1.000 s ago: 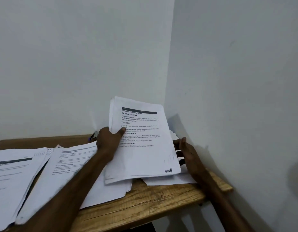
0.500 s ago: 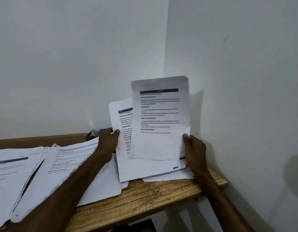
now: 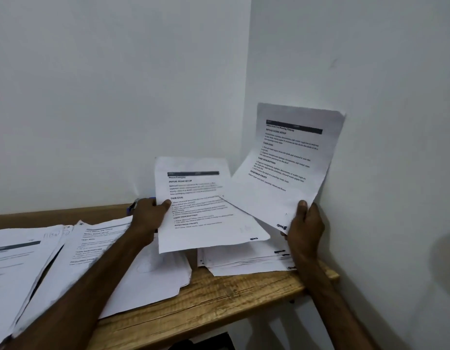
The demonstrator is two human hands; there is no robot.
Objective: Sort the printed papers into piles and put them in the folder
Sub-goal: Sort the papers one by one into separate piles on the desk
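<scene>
My right hand (image 3: 304,223) pinches the bottom edge of a single printed sheet (image 3: 287,168), holding it up and tilted to the right against the side wall. My left hand (image 3: 149,213) grips the left edge of a stack of printed papers (image 3: 201,213), raised off the desk with its top leaning toward the corner. Beneath them a flat pile of papers (image 3: 244,261) lies at the desk's right end. Two more piles lie to the left: a middle pile (image 3: 97,251) under my left forearm and a far-left pile (image 3: 14,263). No folder is visible.
The wooden desk (image 3: 219,296) fits into a corner of two white walls; its right end stops at the side wall. A blue pen (image 3: 133,205) lies behind my left hand near the back wall. The desk's front edge runs diagonally below the piles.
My right hand has lifted one sheet off the held stack and swung it right toward the side wall. The pile below on the desk's right end is now exposed. My left hand keeps its grip.
</scene>
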